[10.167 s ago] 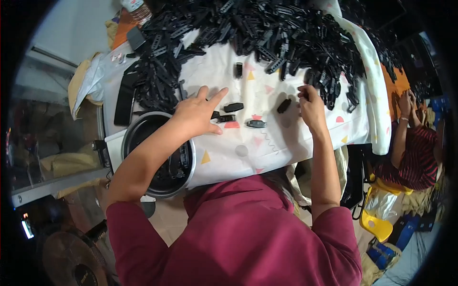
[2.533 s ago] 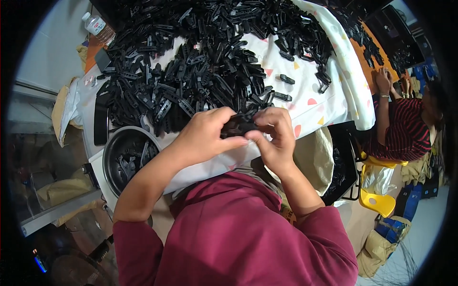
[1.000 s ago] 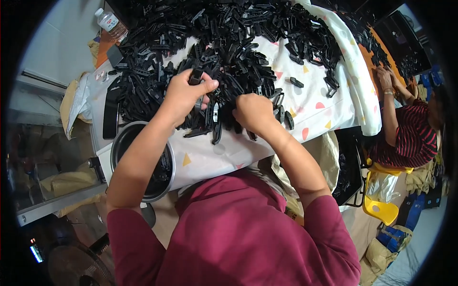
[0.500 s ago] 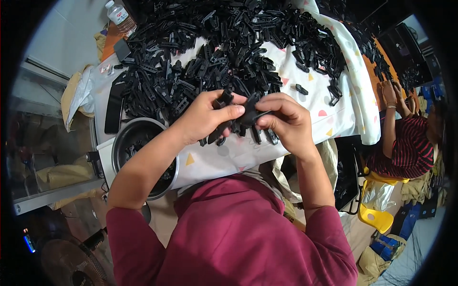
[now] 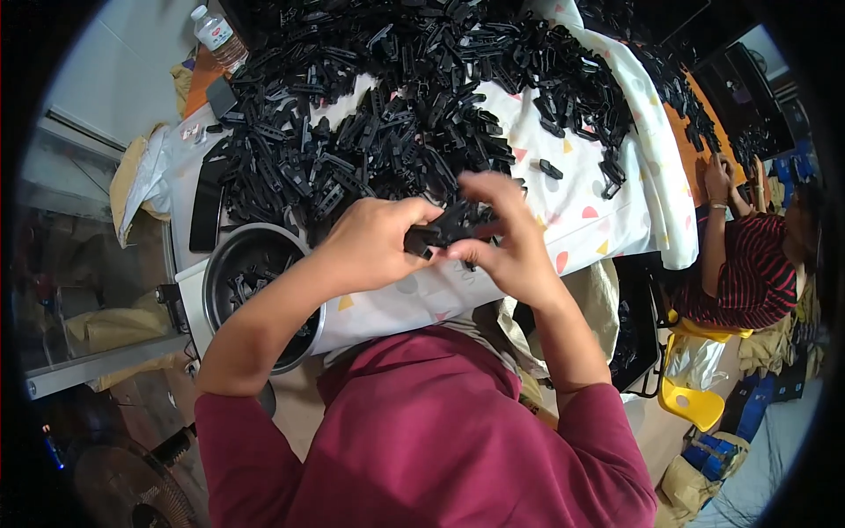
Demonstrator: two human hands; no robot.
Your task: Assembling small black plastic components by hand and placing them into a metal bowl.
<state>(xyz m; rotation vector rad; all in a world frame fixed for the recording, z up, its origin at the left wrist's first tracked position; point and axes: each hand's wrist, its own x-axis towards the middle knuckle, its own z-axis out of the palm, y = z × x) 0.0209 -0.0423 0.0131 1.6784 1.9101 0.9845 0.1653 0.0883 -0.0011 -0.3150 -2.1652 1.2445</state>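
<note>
While a person in a maroon short-sleeved shirt (image 5: 422,422) faces it, a white cloth printed with coloured triangles and rounded shapes (image 5: 634,207) covers the table, bearing a wide heap of slim black plastic pieces (image 5: 396,132) over its far and middle parts. At the right, a co-worker in a black-and-red striped shirt (image 5: 739,264) reaches toward more black pieces. A round dark pot with a pale rim (image 5: 231,251) stands at the table's left corner, more pieces inside. Near each other before the heap, the left hand (image 5: 374,242) pinches a dark plastic piece (image 5: 421,242) between thumb and fingers, and the right hand (image 5: 515,238), its fingers blurred, curves about the same spot; whether it grips anything, I cannot tell. A flat black smartphone (image 5: 206,207) lies beyond the pot. A clear plastic bottle with a white cap (image 5: 220,40) stands at the far left, its pale label (image 5: 215,37) carrying a red mark and small print. Smallest, a single black oblong piece (image 5: 550,169) lies on the cloth, right of the heap.
</note>
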